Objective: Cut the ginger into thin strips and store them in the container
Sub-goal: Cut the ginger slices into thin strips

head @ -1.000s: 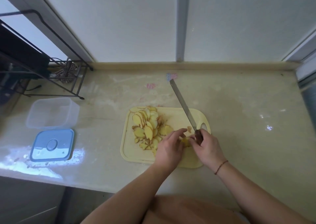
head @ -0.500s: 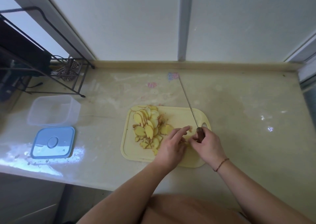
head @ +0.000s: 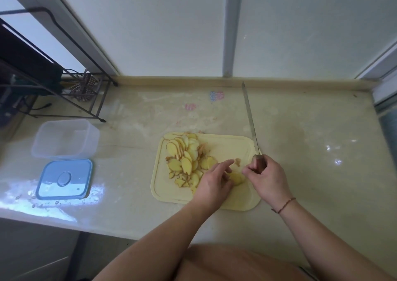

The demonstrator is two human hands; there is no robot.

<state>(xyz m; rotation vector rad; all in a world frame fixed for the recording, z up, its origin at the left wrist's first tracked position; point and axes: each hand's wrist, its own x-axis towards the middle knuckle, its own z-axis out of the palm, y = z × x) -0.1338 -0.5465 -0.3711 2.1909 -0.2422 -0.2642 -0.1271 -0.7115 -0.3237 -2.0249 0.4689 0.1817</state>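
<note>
My two bare forearms reach forward from the bottom edge, the right wrist wearing a thin reddish cord bracelet (head: 284, 205). My left hand (head: 211, 183) lies palm down over the near part of the pale yellow plastic cutting board (head: 234, 147), fingers loosely extended toward the far right, the grip relaxed and spread, its fingertips just beside a small yellow ginger piece (head: 236, 178) that sits between my hands; whether they touch it I cannot tell. My right hand (head: 268, 176) curls its grip round the dark handle of a knife (head: 250, 119), whose long narrow steel blade points away from me, edge-on and thin, running past the board's far right corner over the worktop (head: 311, 151). The board is a rounded rectangle with a shallow groove near its rim. On its left half lies a heap of ginger slices (head: 183, 156), thin, oval, pale yellow with tan skin edges, overlapping like scales, with small scraps at the near side. The worktop is glossy cream stone, mottled and reflecting light. Well apart to the left rests a blue rectangular lid (head: 64, 178) with a round centre, flat on the worktop, and just beyond it the clear, frosted plastic container (head: 66, 139), open. Farther back stands a black wire rack (head: 71, 87) before white wall panels.
</note>
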